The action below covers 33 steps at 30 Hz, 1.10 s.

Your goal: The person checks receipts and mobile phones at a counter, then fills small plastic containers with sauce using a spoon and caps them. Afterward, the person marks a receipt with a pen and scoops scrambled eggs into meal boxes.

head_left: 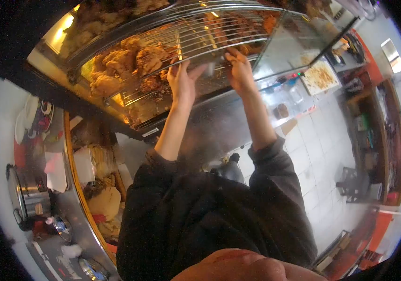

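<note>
Both my hands reach into a lit cabinet holding fried chicken pieces (116, 65). The front rail of a wire rack (200, 52) runs across, level with my fingertips. My left hand (183, 83) has its fingers hooked at this rail, and its thumb points right below it. Further right, my right hand (240, 72) is closed with curled fingers at the same rail; part of its grip is blurred. Darker browned pieces (151, 83) lie under the rack near my left hand. A small greyish blur between the hands is too unclear to name.
A glass panel (294, 42) borders the cabinet on the right. Beyond it, a white tray of crumbs (321, 77) stands on a steel counter. At left are a large pot (31, 199) and metal bowls (62, 228). Shelves (374, 136) line the right side above the tiled floor (308, 159).
</note>
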Each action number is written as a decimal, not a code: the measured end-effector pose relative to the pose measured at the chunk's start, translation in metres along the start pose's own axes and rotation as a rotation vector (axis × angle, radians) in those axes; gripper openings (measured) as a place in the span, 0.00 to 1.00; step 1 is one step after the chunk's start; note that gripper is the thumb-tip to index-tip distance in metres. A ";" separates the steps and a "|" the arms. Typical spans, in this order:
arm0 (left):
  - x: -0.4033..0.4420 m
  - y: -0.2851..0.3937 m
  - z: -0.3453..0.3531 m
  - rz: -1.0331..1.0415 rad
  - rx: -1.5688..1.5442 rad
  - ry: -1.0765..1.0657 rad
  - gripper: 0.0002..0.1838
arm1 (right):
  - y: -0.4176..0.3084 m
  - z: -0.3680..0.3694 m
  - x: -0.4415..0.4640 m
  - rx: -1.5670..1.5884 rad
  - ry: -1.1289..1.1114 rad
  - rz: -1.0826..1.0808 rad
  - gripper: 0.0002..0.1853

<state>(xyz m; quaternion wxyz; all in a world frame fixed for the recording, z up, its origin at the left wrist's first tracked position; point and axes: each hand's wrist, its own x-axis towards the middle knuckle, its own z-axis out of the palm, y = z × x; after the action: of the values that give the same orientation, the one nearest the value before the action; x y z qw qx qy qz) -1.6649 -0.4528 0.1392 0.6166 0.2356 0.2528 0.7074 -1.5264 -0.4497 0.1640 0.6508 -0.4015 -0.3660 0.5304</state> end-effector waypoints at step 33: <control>-0.087 -0.301 0.159 0.266 1.220 -0.509 0.34 | -0.044 -0.423 0.018 -0.405 -0.356 0.291 0.33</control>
<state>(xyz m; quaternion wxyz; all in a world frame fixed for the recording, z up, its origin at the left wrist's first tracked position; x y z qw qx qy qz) -1.3241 -0.4952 0.0629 0.3213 0.7301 0.4227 0.4302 -1.1242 -0.4936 0.0317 0.4003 -0.4722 -0.5113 0.5962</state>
